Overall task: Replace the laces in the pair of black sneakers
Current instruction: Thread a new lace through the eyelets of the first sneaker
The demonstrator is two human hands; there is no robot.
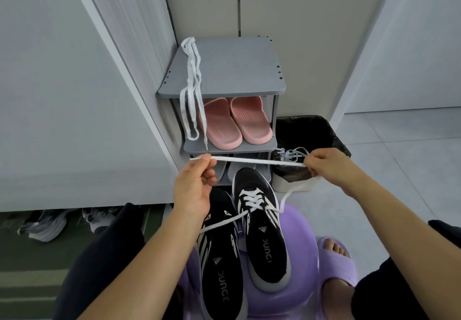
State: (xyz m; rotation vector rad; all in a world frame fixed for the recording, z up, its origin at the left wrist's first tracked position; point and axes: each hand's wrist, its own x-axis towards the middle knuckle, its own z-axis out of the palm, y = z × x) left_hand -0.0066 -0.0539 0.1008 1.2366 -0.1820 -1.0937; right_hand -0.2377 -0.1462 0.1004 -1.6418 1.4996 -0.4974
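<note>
Seated low over a purple stool (301,232), with a foot in a purple slipper (334,257) on the floor just right of it. On the stool, side by side with toes pointing away: the left sneaker (222,269), showing no lacing of its own, and the right sneaker (264,232), criss-crossed with a white lace (259,162). Above the toes, pinching that lace in both hands: left hand (193,190) with thumb and forefinger closed on it near the tip, right hand (326,167) with fingers curled round it, a straight stretch taut between. Loose strands running from the right sneaker's eyelets out to each side, probably the same lace, though hidden behind the hands. Beyond the right hand, a black-lined bin (311,132) with tangled laces (291,155) at its rim. Farther back, a grey shoe rack (224,70) holding pink slippers (234,122), spare laces (193,82) draped over its top.
</note>
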